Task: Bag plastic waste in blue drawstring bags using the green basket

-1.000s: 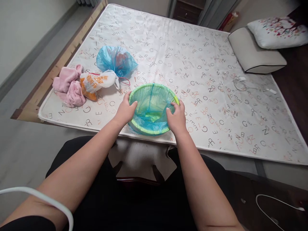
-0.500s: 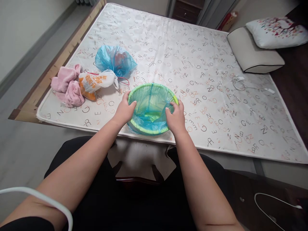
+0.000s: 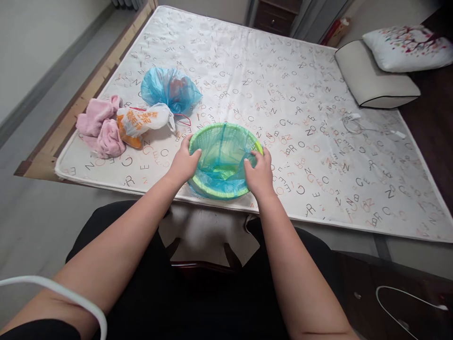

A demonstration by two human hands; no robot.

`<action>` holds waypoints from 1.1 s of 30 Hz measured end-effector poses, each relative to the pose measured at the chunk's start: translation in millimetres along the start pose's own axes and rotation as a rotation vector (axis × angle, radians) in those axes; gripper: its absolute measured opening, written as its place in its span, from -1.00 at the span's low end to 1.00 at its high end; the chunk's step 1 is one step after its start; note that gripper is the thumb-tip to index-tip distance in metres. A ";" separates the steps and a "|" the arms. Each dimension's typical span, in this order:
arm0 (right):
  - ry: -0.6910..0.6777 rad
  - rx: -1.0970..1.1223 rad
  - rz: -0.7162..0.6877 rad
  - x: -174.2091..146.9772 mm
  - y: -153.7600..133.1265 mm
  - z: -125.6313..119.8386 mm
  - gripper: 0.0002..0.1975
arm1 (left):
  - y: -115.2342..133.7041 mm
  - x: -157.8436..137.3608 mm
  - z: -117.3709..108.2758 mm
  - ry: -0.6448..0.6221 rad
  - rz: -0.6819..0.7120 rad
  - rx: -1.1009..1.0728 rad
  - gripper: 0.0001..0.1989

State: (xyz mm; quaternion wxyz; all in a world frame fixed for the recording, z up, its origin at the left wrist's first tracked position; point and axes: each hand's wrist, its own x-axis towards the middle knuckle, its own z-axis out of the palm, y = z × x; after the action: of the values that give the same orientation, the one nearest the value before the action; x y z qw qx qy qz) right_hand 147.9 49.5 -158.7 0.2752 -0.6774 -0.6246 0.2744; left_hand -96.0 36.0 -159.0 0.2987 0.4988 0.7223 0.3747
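A round green plastic basket (image 3: 260, 141) stands near the front edge of the mattress (image 3: 318, 165). Its inside is lined with a thin, see-through blue plastic bag (image 3: 219, 146), which folds over the rim. My left hand (image 3: 184, 160) grips the basket's left rim, thumb on the inner side and fingers outside. On the right rim my right hand (image 3: 259, 172) holds on, its thumb and a finger pressing the bag there. Part of the bag bunches up beside that thumb. My outer fingertips are partly hidden behind the rim.
Left of the basket lie a white and orange plastic bag (image 3: 141, 123), a crumpled pink cloth (image 3: 101, 125) and a filled blue bag (image 3: 170, 89). A beige cushion (image 3: 375, 75) and a white pillow (image 3: 406, 47) rest at the far right. A white cable (image 3: 399, 292) lies lower right.
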 end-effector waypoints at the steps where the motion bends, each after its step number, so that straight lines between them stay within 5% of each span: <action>1: 0.001 0.000 0.000 0.0 -0.1 0.0 -0.54 | -0.2 0.1 0.1 -0.001 0.004 -0.003 -0.34; 33: 0.009 0.008 -0.009 1.1 1.3 1.2 -0.56 | 1.7 -0.3 -0.2 -0.022 0.011 -0.020 -0.35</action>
State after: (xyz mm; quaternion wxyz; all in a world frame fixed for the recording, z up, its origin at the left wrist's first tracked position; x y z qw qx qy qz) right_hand 148.0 50.5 -160.5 0.2821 -0.6748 -0.6252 0.2725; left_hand -95.2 36.0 -157.5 0.3094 0.5038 0.7123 0.3782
